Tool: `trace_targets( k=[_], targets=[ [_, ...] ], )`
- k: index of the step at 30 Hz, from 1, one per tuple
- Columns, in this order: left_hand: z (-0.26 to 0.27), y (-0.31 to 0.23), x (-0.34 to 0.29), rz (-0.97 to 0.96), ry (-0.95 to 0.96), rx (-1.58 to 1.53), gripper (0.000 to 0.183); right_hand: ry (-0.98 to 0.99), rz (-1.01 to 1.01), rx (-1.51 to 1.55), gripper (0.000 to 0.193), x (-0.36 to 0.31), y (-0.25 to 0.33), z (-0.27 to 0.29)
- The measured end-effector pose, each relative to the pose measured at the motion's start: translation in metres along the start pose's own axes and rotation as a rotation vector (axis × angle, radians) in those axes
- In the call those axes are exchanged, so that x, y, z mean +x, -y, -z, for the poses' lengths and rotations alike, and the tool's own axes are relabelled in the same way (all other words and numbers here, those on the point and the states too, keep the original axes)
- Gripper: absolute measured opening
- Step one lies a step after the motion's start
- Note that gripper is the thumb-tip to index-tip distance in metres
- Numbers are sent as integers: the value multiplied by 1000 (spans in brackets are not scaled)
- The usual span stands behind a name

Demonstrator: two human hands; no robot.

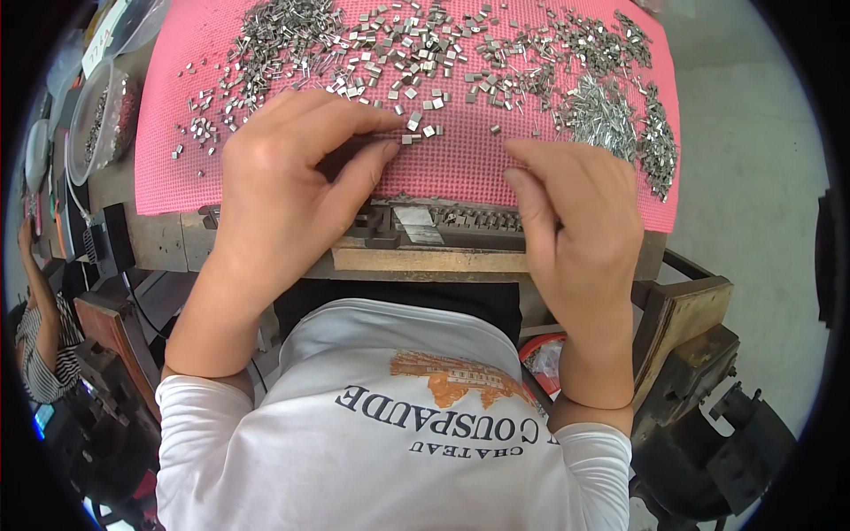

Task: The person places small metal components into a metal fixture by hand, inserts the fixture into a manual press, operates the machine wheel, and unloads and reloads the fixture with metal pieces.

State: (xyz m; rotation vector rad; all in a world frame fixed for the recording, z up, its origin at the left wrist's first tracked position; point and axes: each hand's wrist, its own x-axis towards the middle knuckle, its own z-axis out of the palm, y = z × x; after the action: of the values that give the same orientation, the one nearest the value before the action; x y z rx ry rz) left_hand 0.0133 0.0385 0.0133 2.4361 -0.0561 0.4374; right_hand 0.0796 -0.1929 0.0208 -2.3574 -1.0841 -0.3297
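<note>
Over the near part of a pink mesh mat (443, 168), my left hand (297, 168) reaches in with thumb and forefinger curved and a gap between their tips. Just beyond those tips lie a few small silvery metal blocks (413, 122). My right hand (580, 199) hovers at the mat's near right, its thumb and forefinger drawn together in a pinch. Whatever sits in that pinch, if anything, is too small to make out. Between the hands, at the bench's front edge, runs a dark metal fixture (469, 217) with a row of small slots or parts; my hands partly cover its ends.
Piles of small metal pieces (283, 40) spread over the mat's far side. Thin silvery pins (602, 115) are heaped at the right. A clear plastic tub (102, 124) stands at the left. A wooden strip (425, 259) fronts the bench. Another person's arm (40, 274) shows far left.
</note>
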Motion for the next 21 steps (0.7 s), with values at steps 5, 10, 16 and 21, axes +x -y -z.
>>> trace_targets(
  k=[5,10,16,21],
  targets=[
    [2,8,20,-108,100,127,19,-45,-60,-72,16,-2,-12,-3],
    [5,18,38,-327,205,165,19,-39,-116,-82,12,-1,-8,-6],
    [5,20,44,-375,253,192,17,-45,-101,-142,12,-1,-7,-12],
    [1,26,45,-368,238,165,13,-63,-125,-165,13,-1,-8,-13]
  ],
)
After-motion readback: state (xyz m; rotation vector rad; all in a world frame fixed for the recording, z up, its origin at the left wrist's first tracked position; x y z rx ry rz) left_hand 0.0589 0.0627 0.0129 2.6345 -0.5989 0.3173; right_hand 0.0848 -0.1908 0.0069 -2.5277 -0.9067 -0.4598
